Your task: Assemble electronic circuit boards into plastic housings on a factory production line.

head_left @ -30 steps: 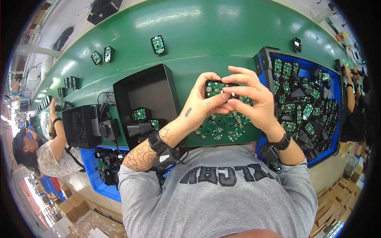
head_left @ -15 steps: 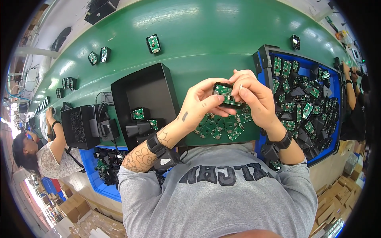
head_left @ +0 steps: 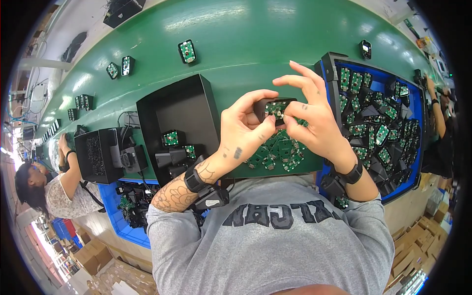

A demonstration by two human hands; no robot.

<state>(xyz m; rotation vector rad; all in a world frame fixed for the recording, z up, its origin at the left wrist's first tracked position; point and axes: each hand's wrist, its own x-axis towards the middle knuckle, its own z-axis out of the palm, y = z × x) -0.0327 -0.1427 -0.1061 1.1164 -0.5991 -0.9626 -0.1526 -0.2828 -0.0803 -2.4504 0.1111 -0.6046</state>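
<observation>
Bright overall. We noted white glare streaks (head_left: 209, 19) on the green tabletop (head_left: 241, 49), beyond the left hand (head_left: 246, 119) and right hand (head_left: 313, 120). Both hands read sharp to us. Far to either side, straight edges bowed and details softened before the black rim (head_left: 458, 29).

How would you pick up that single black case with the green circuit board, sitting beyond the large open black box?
I'd come from above and pinch the black case by its two long sides. It lies with the green circuit board facing up, so gripping those outer walls should keep fingers off the exposed parts.
</observation>
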